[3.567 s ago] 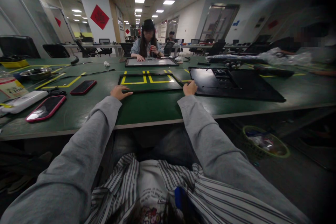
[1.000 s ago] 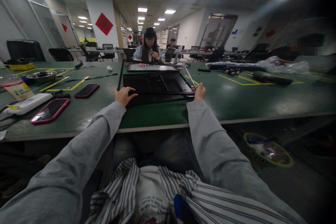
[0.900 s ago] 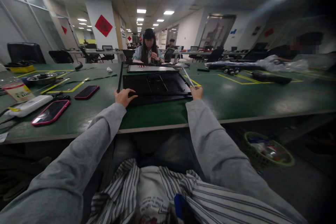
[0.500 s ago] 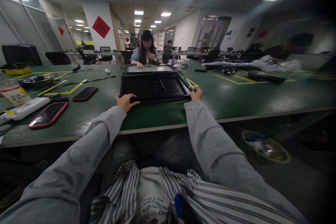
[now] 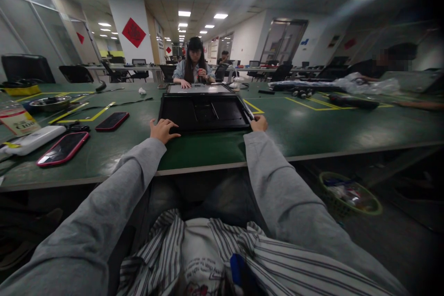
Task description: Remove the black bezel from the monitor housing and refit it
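Observation:
A shallow black rectangular panel [image 5: 180,113], like a screen's back housing with a raised rim, lies on the green table in front of me. My left hand [image 5: 162,131] is at its near left corner, fingers spread and thumb towards the near edge; whether it touches the rim I cannot tell. At the near right corner my right hand [image 5: 259,123] is closed, fingers bent together. From it a slim silvery stick-like piece [image 5: 249,112] runs forward along the panel's right side. The fingers hide that piece's near end, so its kind is unclear.
Across the table [image 5: 298,134] a person [image 5: 194,71] rests a hand on a grey panel [image 5: 199,88]. Left of me lie two red-edged phones [image 5: 64,149], a white power strip [image 5: 36,141] and a metal bowl [image 5: 52,103]. A basket [image 5: 350,194] stands on the floor at right.
My left hand has shifted slightly left, its fingers a little further off the panel. The panel's near edge appears slightly farther from me. My right hand keeps its place.

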`<state>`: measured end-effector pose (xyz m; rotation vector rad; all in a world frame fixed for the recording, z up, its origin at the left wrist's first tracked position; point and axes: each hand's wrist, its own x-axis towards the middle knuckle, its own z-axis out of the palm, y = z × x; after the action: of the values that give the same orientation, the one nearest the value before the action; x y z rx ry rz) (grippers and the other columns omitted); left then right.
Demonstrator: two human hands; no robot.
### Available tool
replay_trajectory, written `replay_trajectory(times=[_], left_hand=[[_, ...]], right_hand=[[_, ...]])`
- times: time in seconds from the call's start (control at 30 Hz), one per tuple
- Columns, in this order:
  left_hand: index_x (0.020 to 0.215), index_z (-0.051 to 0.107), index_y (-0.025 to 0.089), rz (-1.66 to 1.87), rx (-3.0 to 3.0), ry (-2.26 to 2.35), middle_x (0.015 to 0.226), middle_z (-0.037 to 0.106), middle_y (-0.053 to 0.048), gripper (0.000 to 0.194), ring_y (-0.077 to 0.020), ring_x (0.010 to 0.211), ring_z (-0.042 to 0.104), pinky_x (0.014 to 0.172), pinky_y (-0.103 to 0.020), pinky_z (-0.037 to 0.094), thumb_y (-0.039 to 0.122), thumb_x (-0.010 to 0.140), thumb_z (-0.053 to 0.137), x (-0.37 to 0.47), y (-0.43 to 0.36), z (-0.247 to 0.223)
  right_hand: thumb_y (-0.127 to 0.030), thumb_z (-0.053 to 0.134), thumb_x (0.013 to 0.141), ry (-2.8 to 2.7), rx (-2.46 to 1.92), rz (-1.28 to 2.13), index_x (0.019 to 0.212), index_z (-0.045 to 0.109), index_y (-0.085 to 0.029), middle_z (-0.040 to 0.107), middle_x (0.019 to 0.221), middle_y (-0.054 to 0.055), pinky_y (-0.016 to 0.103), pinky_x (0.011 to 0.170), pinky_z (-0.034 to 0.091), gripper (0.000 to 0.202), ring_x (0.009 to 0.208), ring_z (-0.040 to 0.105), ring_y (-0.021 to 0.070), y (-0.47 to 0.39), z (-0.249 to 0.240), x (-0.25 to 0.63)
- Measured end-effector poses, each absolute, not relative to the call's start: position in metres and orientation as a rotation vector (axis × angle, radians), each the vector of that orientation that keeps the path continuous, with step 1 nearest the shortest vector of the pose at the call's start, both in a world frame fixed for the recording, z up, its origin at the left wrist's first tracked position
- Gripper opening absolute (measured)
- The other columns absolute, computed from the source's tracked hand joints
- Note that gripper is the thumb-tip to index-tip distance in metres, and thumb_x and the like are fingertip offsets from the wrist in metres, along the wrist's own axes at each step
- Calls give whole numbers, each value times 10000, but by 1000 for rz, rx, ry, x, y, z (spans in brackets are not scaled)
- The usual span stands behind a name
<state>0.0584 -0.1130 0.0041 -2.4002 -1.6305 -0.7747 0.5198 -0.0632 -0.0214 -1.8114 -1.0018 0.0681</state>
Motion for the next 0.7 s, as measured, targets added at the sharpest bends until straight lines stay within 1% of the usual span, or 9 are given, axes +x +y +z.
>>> replay_trajectory(times=[0.07, 0.13, 0.23, 0.3, 0.37, 0.47, 0.57, 0.63, 0.7], left_hand=[[1060, 757, 364, -779, -2347, -1683, 1185, 704, -61, 258, -332, 1233, 516, 1138, -617, 152, 490, 835, 745, 52, -109, 3], [1024, 767, 361, -784, -2327, -1736, 1137, 721, -60, 223, -334, 1215, 523, 1128, -616, 174, 481, 838, 741, 46, -106, 3], [987, 773, 350, -831, -2335, -1799, 1113, 733, -59, 268, -342, 1215, 519, 1122, -598, 208, 562, 834, 713, 43, -105, 7], [1062, 758, 337, -929, -2277, -1837, 1185, 715, -72, 367, -349, 1249, 504, 1122, -581, 237, 621, 850, 661, 42, -103, 10], [1198, 713, 310, -1046, -2156, -1903, 1290, 668, -105, 462, -356, 1286, 492, 1117, -574, 270, 628, 881, 604, 41, -98, 11], [1356, 619, 249, -1102, -2026, -2051, 1384, 595, -162, 573, -372, 1301, 504, 1100, -561, 337, 586, 894, 589, 34, -84, 7], [1421, 566, 200, -1101, -1997, -2125, 1442, 544, -185, 653, -357, 1286, 539, 1080, -488, 409, 535, 865, 634, 22, -67, -2], [1405, 581, 186, -1102, -1999, -2143, 1437, 560, -177, 620, -339, 1280, 555, 1079, -450, 424, 487, 866, 634, 15, -59, -7], [1349, 628, 185, -1079, -2014, -2188, 1377, 621, -158, 530, -329, 1264, 574, 1078, -444, 428, 433, 881, 610, 10, -54, -10]], right_hand=[[-88, 535, 707, -1057, -1817, 71, 1162, 676, -135, 727, 1167, 138, 408, 1048, 483, 479, 1123, 653, 256, -60, -24, 519], [-82, 543, 712, -1110, -1829, 60, 1189, 659, -132, 726, 1171, 147, 413, 1047, 482, 494, 1127, 655, 261, -57, -25, 518], [-87, 538, 729, -1163, -1845, 58, 1191, 651, -129, 721, 1183, 161, 416, 1047, 479, 477, 1134, 652, 264, -56, -25, 517], [-102, 535, 745, -1172, -1844, 62, 1178, 650, -131, 720, 1179, 161, 407, 1045, 479, 450, 1129, 653, 257, -56, -25, 516], [-123, 540, 761, -1173, -1841, 63, 1167, 649, -142, 721, 1170, 152, 413, 1045, 479, 420, 1121, 653, 257, -56, -25, 516], [-132, 551, 777, -1174, -1855, 56, 1177, 641, -146, 716, 1174, 153, 424, 1043, 479, 410, 1114, 650, 269, -55, -25, 516], [-100, 537, 791, -1192, -1887, 58, 1226, 620, -127, 706, 1194, 170, 421, 1042, 482, 444, 1129, 646, 273, -53, -25, 516], [-85, 525, 808, -1202, -1903, 65, 1252, 606, -116, 699, 1211, 176, 427, 1052, 478, 453, 1153, 640, 273, -52, -25, 515], [-83, 524, 825, -1201, -1906, 69, 1258, 603, -115, 694, 1225, 177, 429, 1067, 468, 442, 1170, 635, 269, -52, -25, 515]])
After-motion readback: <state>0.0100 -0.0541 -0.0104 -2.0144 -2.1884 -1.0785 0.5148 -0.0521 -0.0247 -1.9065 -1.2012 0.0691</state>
